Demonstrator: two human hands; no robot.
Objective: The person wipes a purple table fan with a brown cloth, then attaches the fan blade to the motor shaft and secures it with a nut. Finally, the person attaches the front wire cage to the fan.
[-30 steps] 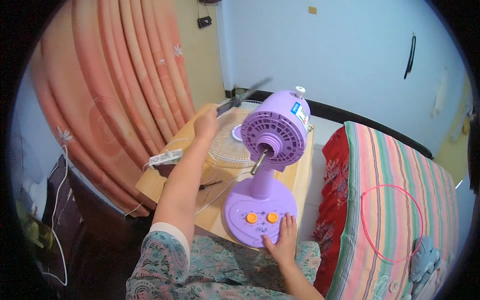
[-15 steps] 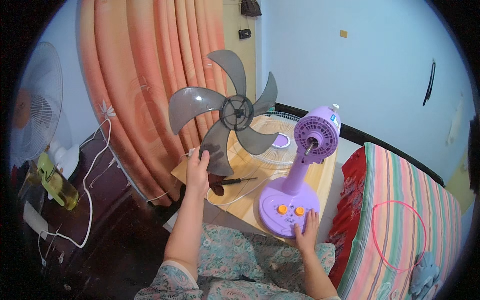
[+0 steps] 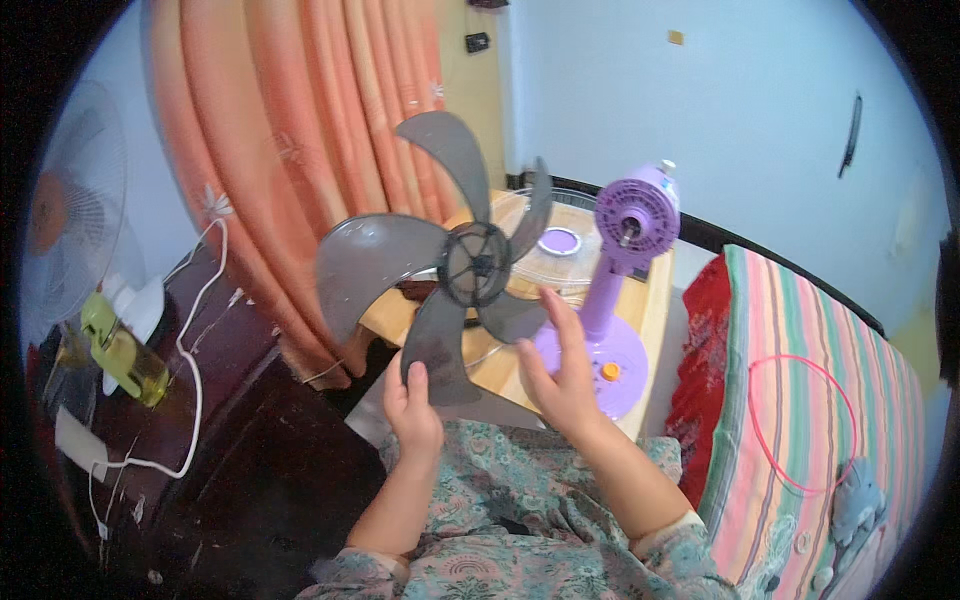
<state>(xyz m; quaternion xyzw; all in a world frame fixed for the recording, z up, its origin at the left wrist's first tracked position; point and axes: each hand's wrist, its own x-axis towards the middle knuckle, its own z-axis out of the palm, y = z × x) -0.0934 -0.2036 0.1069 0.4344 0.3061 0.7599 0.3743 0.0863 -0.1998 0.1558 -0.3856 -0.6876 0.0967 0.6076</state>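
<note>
My left hand [image 3: 412, 412] grips the lower blade of a grey see-through fan blade [image 3: 385, 262], which is held up in front of me with its ribbed hub facing me. My right hand [image 3: 568, 378] is raised beside the right-hand blades, fingers apart, with nothing in it. Behind that hand stands a purple fan body [image 3: 603, 300] on its round base, its bare metal shaft showing at the motor head. The right hand hides part of the base and one of its orange knobs. A wire fan guard [image 3: 515, 225] with a purple centre lies behind the blades.
The fan body stands on a light wooden table [image 3: 655, 330]. At right is a bed with a striped cover [image 3: 800, 350], a pink hoop [image 3: 757, 420] on it. A dark table [image 3: 225, 340] at left holds a white cord, a green-topped bottle [image 3: 125, 355] and another fan [image 3: 70, 215].
My right hand has left the purple base and risen to the blades. The fan blade has come lower and nearer, with my left hand still on it. The view has shifted slightly.
</note>
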